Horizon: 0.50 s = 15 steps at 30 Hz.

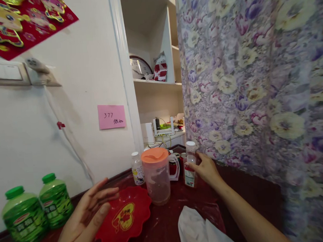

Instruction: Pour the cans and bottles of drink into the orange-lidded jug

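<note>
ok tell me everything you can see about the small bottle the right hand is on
The small bottle is clear, plastic by the look, with a white screw cap and a red and white label low on its body. It stands upright on the dark red table, right of the orange-lidded pitcher. The right hand grips its side. Its contents cannot be made out.

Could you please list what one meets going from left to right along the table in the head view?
Two green-lidded plastic jars → open left hand → red scalloped plastic dish → orange-lidded clear pitcher → small clear white-capped bottle gripped by right hand.
</note>
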Available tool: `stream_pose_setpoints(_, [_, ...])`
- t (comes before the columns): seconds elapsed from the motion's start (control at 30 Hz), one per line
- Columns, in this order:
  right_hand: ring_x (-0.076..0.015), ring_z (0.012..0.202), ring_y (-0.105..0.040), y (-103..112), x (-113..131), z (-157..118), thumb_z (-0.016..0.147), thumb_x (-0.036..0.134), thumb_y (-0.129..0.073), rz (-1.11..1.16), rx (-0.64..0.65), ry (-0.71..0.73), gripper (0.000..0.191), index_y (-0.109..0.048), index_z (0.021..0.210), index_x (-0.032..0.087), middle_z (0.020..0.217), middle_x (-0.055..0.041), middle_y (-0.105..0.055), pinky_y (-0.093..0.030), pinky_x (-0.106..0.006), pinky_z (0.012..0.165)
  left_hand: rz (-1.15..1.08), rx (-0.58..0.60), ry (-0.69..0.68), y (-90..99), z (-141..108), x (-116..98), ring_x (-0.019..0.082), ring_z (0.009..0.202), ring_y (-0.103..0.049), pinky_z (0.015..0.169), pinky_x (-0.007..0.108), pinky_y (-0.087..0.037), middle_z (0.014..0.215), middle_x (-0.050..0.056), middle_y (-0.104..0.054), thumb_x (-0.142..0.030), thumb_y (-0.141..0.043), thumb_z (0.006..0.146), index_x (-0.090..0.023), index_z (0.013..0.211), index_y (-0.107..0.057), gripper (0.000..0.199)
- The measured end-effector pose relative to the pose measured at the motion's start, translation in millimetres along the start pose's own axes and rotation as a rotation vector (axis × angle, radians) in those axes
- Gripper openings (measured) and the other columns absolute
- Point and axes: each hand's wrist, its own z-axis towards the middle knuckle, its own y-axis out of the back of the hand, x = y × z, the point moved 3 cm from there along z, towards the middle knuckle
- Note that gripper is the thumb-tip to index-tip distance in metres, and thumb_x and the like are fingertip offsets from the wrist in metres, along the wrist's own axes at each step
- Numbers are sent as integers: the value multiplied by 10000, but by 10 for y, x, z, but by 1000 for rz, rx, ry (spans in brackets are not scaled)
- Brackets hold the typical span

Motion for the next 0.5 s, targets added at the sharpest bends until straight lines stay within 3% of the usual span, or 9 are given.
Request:
stream_pose_setpoints(0.2, [-286,1059,-588,-290,-99,-15,781,427,-773,-87,-6,8,567,-640,1235,113,1126,-129,-660,-462,-430,935,17,16,-14,0,-12,-16,311,1033,-736,816,371,-658,1137,87,-761,-638,-658,830,-273,1333,-587,626])
stream_pose_setpoints(0.5, [-364,1089,-573,-385,-160,-116,772,483,-712,-27,-20,5,646,-638,1296,114,1173,-170,-649,-472,-460,916,-20,10,2,-17,-29,36,303,1059,-726,830,350,-647,1154,77,-755,-616,-694,812,-282,1357,-571,651])
